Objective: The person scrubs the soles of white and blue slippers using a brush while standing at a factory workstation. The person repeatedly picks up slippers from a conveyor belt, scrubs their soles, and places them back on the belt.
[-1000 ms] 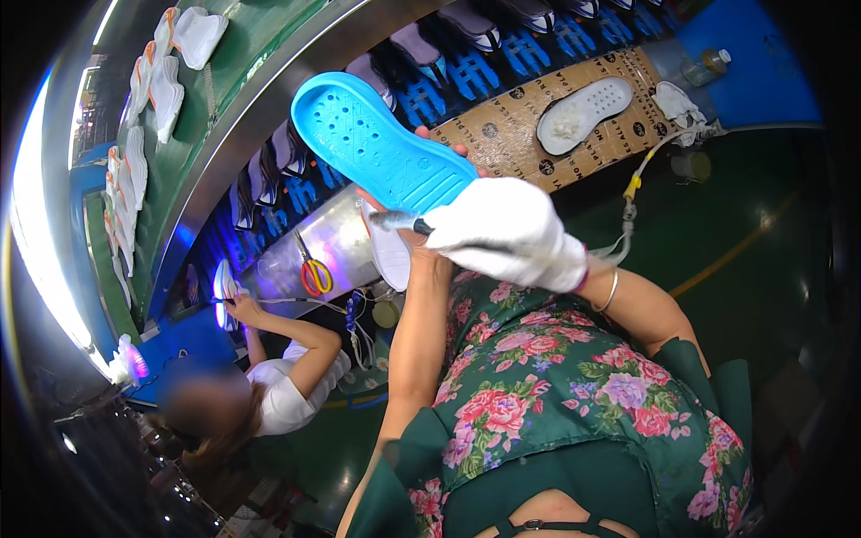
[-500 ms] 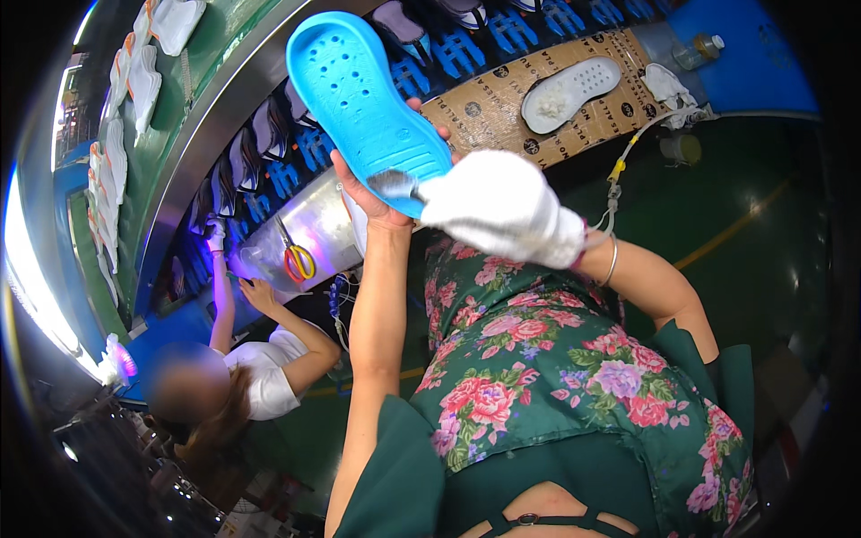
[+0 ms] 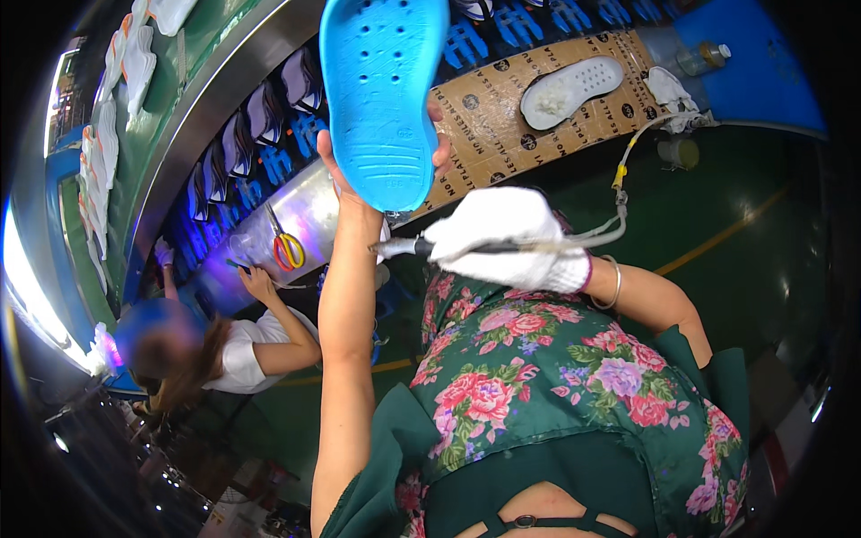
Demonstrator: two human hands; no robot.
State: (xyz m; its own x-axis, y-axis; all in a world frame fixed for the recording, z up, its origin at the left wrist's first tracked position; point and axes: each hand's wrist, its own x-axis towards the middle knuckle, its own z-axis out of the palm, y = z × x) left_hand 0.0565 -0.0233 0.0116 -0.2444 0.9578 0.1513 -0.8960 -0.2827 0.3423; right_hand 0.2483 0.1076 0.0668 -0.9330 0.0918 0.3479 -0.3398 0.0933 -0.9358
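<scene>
My bare left hand (image 3: 341,175) grips a bright blue shoe sole (image 3: 381,108) from beneath, thumb on one edge and fingers on the other. The sole has small holes in its upper part and ridges near the heel; its far end runs past the top of the picture. My right hand (image 3: 507,238), in a white knitted glove, is closed around a brush (image 3: 404,247) joined to a thin clear hose (image 3: 610,235). The brush tip is below the heel, apart from the sole, next to my left wrist.
A grey-white sole (image 3: 574,90) lies on printed cardboard (image 3: 484,117) ahead. Blue racks (image 3: 516,31) with shoe uppers line the conveyor. Yellow-and-red scissors (image 3: 287,249) lie at left, near a co-worker's hand (image 3: 258,285). A clear bottle (image 3: 704,58) and white cloth (image 3: 668,90) are at right.
The brush has come off the sole's heel and dropped lower with my right hand. My left hand has turned the sole more upright and raised it. The co-worker has shifted slightly.
</scene>
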